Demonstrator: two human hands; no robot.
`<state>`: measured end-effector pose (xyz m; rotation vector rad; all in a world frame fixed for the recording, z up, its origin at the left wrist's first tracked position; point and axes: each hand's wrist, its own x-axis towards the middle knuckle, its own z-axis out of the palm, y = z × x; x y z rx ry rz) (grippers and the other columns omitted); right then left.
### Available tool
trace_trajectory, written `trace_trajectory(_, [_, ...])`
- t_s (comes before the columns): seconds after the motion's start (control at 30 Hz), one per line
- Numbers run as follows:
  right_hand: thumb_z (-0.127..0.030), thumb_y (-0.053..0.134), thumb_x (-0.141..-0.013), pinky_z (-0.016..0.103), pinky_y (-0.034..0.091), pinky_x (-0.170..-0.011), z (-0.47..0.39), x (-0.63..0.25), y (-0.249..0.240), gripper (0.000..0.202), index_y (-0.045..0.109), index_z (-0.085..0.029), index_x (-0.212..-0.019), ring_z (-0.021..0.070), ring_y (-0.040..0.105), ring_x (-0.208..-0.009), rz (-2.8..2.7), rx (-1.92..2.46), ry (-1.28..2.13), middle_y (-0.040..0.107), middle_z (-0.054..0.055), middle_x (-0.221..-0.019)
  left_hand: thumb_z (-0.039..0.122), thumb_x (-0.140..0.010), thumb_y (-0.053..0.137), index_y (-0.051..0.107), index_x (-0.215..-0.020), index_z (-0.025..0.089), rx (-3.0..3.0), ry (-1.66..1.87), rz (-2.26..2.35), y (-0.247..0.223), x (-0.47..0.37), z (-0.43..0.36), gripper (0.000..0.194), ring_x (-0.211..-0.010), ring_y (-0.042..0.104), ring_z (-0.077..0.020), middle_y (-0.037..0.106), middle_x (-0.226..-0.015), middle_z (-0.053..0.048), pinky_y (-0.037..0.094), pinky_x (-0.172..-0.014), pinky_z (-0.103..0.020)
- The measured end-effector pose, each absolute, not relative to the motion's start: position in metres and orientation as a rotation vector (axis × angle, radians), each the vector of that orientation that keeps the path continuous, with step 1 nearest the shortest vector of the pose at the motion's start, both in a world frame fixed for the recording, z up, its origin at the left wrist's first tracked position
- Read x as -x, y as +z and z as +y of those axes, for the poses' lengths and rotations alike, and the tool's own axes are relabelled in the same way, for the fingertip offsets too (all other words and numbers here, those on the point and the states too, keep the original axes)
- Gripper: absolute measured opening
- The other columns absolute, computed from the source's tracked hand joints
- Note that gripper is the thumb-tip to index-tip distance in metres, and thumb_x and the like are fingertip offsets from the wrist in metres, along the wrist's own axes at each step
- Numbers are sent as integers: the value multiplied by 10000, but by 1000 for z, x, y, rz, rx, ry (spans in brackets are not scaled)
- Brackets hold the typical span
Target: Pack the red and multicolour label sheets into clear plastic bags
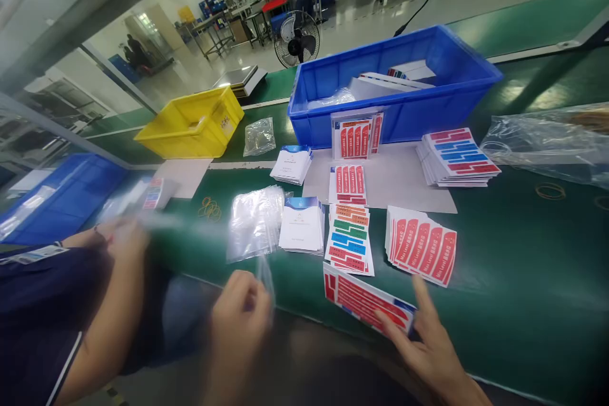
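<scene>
My left hand (pixel 242 304) is closed at the lower middle, slightly blurred, pinching a clear plastic bag (pixel 266 276) that hangs by its fingers. My right hand (pixel 423 336), at the lower right, holds a small set of red-printed sticker sheets (pixel 366 297) between thumb and fingers, tilted over the table's near edge. Just beyond it lie a fanned stack of red label sheets (pixel 421 244) and a stack of multicoloured label sheets (pixel 349 238). White booklets with blue tops (pixel 301 225) are stacked beside a pile of clear bags (pixel 254 222).
Behind stand a blue bin (pixel 394 101) and a yellow bin (pixel 193 127). More label sheets (pixel 459 155) are piled at the right, near plastic wrap (pixel 547 146). At the left, a person's blurred hands (pixel 126 238) work beside another blue bin (pixel 61 196).
</scene>
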<state>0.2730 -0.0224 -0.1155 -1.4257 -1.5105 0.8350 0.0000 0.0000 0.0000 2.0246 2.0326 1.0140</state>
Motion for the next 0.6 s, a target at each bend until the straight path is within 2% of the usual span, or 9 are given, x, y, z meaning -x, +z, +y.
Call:
trace_trajectory(0.1, [-347,595,-887,342,586,-874,-28,-287,-126,682,315,-228,-1497,252,740,-918,-1480,1400,840,775,58,-1005,133,-833,594,546,-684,192,-2106,1224,2157,17,17,-9,167,-647,534,-111,558,-717,19,430,-602,-230])
trace_trajectory(0.2, [-304,586,-891,416,507,-1008,-25,-295,-129,504,505,-287,-1388,269,670,-1101,-1590,1353,1056,728,25,-1161,108,-817,624,557,-699,186,-2214,1246,2175,20,20,-13,157,-663,547,-102,573,-755,16,441,-629,-223])
trace_trajectory(0.27, [-325,601,-877,414,505,-1013,-23,-294,-127,353,668,-275,-1219,287,662,-1110,-1573,1351,1146,714,18,-1189,91,-824,610,535,-698,184,-2248,1138,2103,10,12,-11,173,-635,526,-85,561,-764,18,437,-611,-205])
trace_trajectory(0.33, [-394,635,-843,396,552,-950,-24,-290,-120,301,754,-238,-1071,311,698,-1025,-1412,1422,1220,746,38,-1115,81,-841,566,502,-692,187,-2235,988,1985,-10,-2,-6,194,-608,500,-77,534,-756,17,428,-574,-187])
trace_trajectory(0.43, [-518,663,-791,395,592,-874,-29,-282,-103,421,771,-187,-1028,333,717,-943,-1062,1530,1348,772,82,-1019,76,-848,488,468,-690,198,-2188,738,1822,-46,-31,2,200,-617,496,-90,491,-744,10,416,-538,-179])
trace_trajectory(0.6, [-587,680,-755,440,565,-913,-38,-274,-82,510,756,-169,-1038,326,719,-927,-879,1495,1434,768,109,-1027,70,-819,433,429,-660,210,-2182,557,1692,-81,-70,0,212,-613,494,-112,477,-713,9,396,-551,-221])
